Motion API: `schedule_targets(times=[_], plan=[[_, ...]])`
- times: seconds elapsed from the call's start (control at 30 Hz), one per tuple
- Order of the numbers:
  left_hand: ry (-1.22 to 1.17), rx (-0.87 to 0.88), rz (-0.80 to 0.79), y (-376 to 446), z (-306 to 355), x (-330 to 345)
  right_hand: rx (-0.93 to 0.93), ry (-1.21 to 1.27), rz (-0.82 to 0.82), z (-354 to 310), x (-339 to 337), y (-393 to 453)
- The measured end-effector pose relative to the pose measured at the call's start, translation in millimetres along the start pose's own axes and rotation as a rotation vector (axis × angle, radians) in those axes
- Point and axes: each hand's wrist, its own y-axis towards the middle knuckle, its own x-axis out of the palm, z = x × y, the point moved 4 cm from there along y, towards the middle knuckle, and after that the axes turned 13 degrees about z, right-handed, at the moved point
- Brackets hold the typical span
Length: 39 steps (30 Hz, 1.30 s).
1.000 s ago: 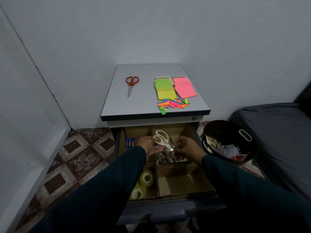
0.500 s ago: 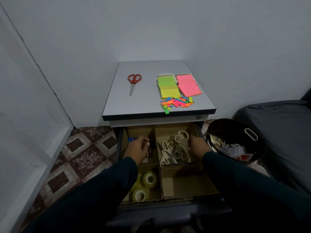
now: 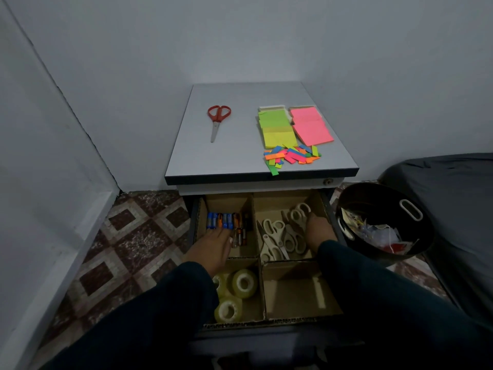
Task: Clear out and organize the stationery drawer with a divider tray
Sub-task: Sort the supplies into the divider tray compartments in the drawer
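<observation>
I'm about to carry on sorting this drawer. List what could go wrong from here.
1. The right hand is in among the white scissors; a blade tip could nick a finger.
2. The coloured paper strips lie near the cabinet top's front edge; one already overhangs, so a bump could drop them into the drawer.

Single head-worn wide-angle view, looking forward and down from close above the open drawer [image 3: 262,323], cabinet top [image 3: 240,156] and wall corner beyond.

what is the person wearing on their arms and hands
Both arms are in long, dark teal-blue sleeves that reach the wrists. The left hand and right hand are bare: no gloves, and no rings, watch or markings are visible.
</observation>
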Motion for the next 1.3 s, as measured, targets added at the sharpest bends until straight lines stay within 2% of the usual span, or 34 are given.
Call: schedule_targets(times=[0.33, 0.73, 0.87, 1.0, 1.17, 1.3], plan=[[-0.023, -0.013, 0.057, -2.4, 0.1, -2.1, 0.045, -0.026, -0.038, 0.3, 7.2, -4.8], [-0.013, -0.031, 0.035, -3.4, 1.3, -3.7, -0.001, -0.050, -0.107, -2.0, 8.8, -9.3], [-0.020, -0.051, 0.013, -1.6, 0.2, -3.3, 0.000, -0.013, -0.089, -2.0, 2.4, -10.6], [-0.086, -0.060, 0.009, 1.4, 3.6, -8.5, -0.074, 0.019, -0.045, -6.8, -5.3, -15.5], [-0.185, -0.113, 0.159, 2.1, 11.0, -29.5, -0.204, 0.094, 0.024, -27.9, -23.3, -25.4], [-0.234, -0.091, 0.263, 9.2, 17.8, -53.1, -0.306, 0.175, 0.057, -53.4, -45.4, -31.9]])
